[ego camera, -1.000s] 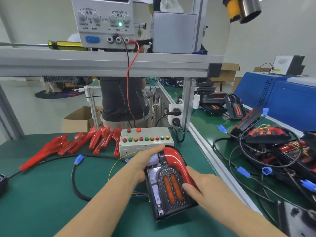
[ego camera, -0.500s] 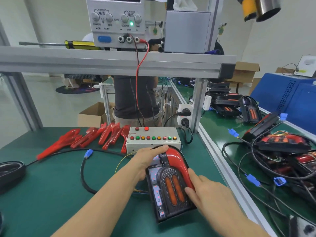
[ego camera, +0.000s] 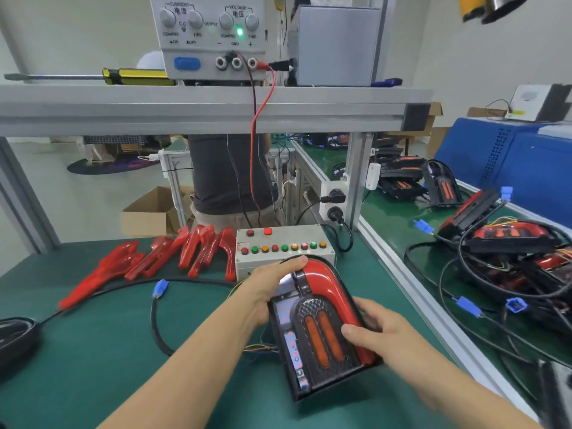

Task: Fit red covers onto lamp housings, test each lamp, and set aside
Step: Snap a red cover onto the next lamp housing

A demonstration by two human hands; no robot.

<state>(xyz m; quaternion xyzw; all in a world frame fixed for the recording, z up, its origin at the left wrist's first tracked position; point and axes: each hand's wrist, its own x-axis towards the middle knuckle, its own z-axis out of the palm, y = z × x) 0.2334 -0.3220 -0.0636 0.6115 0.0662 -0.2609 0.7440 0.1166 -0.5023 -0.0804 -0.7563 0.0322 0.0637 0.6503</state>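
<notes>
Meanwhile, the left hand (ego camera: 268,284) is bracing the lamp housing (ego camera: 318,332) at 6 o'clock from the test box (ego camera: 283,247) while the right hand (ego camera: 376,331) is gripping its edge, thumb pressing the red cover (ego camera: 329,283) home.

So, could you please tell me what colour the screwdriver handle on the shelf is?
The screwdriver handle is yellow with black trim, seen in the head view.

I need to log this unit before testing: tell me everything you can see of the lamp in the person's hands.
The lamp is a black housing with a glossy red cover curving over its top and right side, two orange oval lenses in a honeycomb panel, and a clear left strip showing small red dots. It lies face up on the green mat, in front of the button box. The left hand grips its upper left edge; the right hand grips its right side, thumb on the face.
</notes>
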